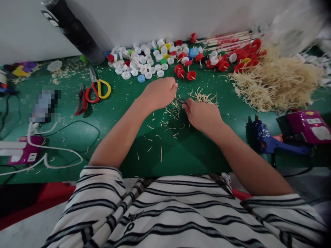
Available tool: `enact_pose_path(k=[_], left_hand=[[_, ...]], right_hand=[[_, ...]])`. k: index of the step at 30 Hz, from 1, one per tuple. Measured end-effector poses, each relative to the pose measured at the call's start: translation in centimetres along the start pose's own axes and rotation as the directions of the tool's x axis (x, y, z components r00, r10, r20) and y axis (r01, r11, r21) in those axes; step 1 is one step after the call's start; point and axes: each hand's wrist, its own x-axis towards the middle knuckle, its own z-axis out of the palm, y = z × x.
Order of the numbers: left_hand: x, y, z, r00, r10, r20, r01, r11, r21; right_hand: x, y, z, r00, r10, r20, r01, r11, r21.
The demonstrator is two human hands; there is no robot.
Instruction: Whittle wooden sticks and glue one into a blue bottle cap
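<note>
My left hand (159,92) is closed above the green table, its fingers curled inward. Whatever it may pinch is hidden from this angle. Just to its right, my right hand (204,115) is shut on a thin dark metal tool (179,101). The tool's tip points left, close to the left fingertips. Pale wood-like shavings (174,112) lie scattered beneath and between both hands. Beyond the right hand is a small heap of pale strands (204,97). Red caps with sticks through them (191,75) lie a little past the hands.
Many bottle caps (142,60) spread along the wall, with red-patterned sticks (230,40) at right. A large pile of pale fibre (281,82) stands behind a blue glue gun (269,139). Scissors (103,89), red-handled cutters (81,101), a black bottle (77,34) and white cables (54,148) are left.
</note>
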Motion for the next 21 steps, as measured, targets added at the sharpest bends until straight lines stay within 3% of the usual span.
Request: enact_pose_path(k=[5,13,21], left_hand=[[0.0,-0.1,0.1,1.0,0.017,-0.009,-0.018,1.0,-0.008],[0.1,0.0,0.3,1.0,0.03,-0.005,-0.03,1.0,-0.001],[0.5,-0.7,0.6,0.999,0.012,-0.041,-0.015,0.998,-0.059]], right_hand=[[-0.1,0.8,-0.1,0.993,-0.07,-0.094,0.08,0.991,0.11],[0.1,1.8,1.0,0.945,-0.117,-0.306,0.135,0.99,0.038],[0.2,1.7,1.8,0.962,-0.121,-0.245,0.14,0.988,0.064]])
